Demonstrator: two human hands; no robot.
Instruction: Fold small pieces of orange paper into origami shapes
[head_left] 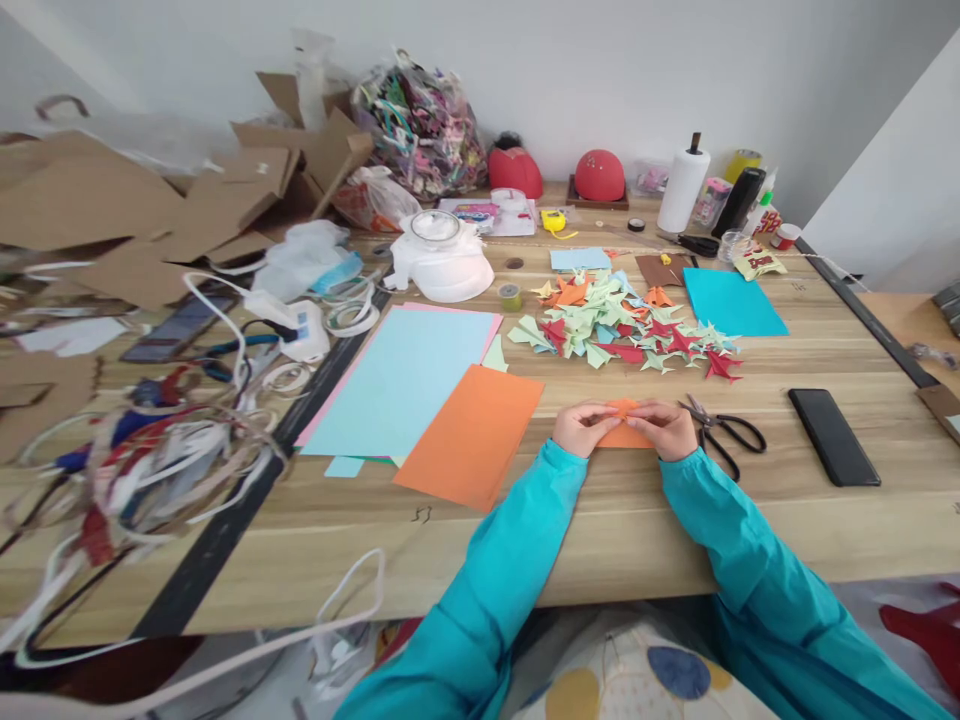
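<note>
A small orange paper piece [624, 434] lies on the wooden table [622, 520] between both hands. My left hand [581, 427] pinches its left side and my right hand [667, 428] pinches its right side, fingertips meeting over the top fold. Both arms wear teal sleeves. Black-handled scissors [726, 432] lie just right of my right hand. A large orange sheet [472, 436] lies left of my left hand, overlapping a light blue sheet [401, 382] and a pink one beneath.
A pile of folded paper shapes [626, 333] in green, red and orange sits beyond the hands. A blue sheet [731, 302] and a black phone [833, 436] lie to the right. Cardboard, straps, a white mask [442, 262] and bags crowd the left and back.
</note>
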